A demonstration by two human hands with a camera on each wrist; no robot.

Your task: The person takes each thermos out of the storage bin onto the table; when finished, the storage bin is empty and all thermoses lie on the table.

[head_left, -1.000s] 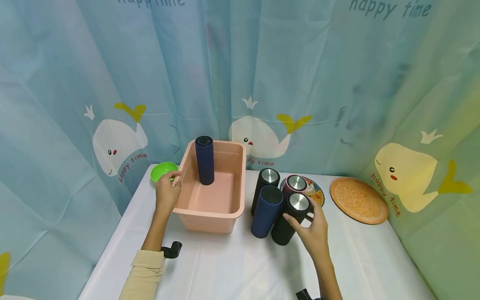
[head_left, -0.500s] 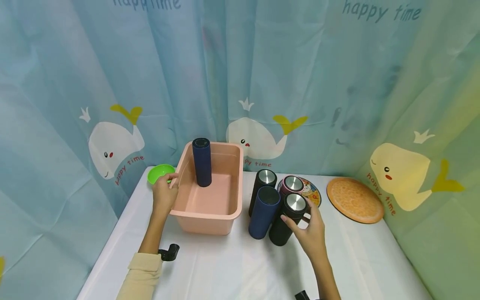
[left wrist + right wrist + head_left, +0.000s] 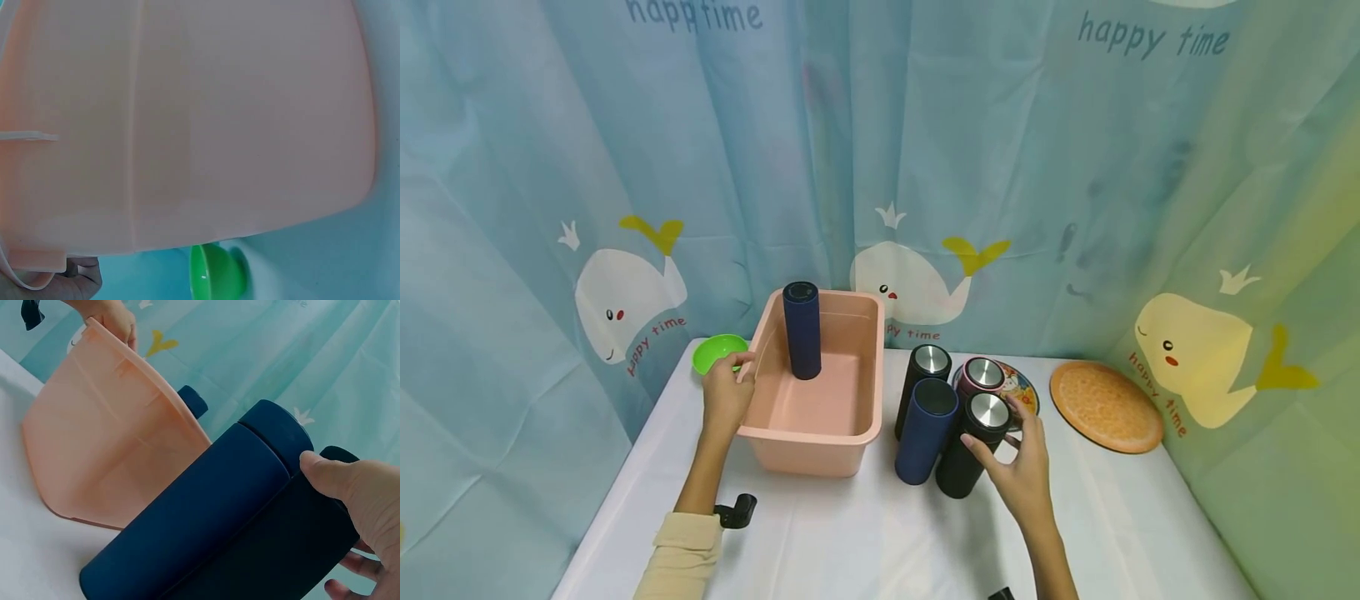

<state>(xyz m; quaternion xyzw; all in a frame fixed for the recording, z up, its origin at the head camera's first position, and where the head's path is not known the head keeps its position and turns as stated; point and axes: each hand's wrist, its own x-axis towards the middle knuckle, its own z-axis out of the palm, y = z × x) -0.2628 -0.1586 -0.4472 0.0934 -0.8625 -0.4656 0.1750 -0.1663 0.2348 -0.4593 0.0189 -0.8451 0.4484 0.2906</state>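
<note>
My left hand point(image 3: 726, 398) grips the left rim of a pink plastic basin point(image 3: 808, 443). A dark blue thermos point(image 3: 803, 337) stands upright inside, towards the back left. On the right, my right hand point(image 3: 1025, 467) holds a black thermos with a steel-topped lid point(image 3: 958, 467) near its top, thumb in front and fingers on the far side. Close against it stand a blue thermos point(image 3: 925, 435), another black thermos point(image 3: 907, 404) and a pinkish thermos point(image 3: 983, 374), mostly hidden. The right wrist view shows the thumb point(image 3: 325, 475) pressing near the black thermos's lid.
Left of the basin sits a green bowl point(image 3: 718, 353). A colourful round plate point(image 3: 1022, 392) lies partly hidden behind the thermoses. Further right is a flat disc printed like a pancake point(image 3: 1105, 407). A whale-print curtain point(image 3: 1045, 183) borders the white table point(image 3: 850, 542).
The head view has shifted slightly. Both hands keep their holds, and the basin and thermoses stand where they did.
</note>
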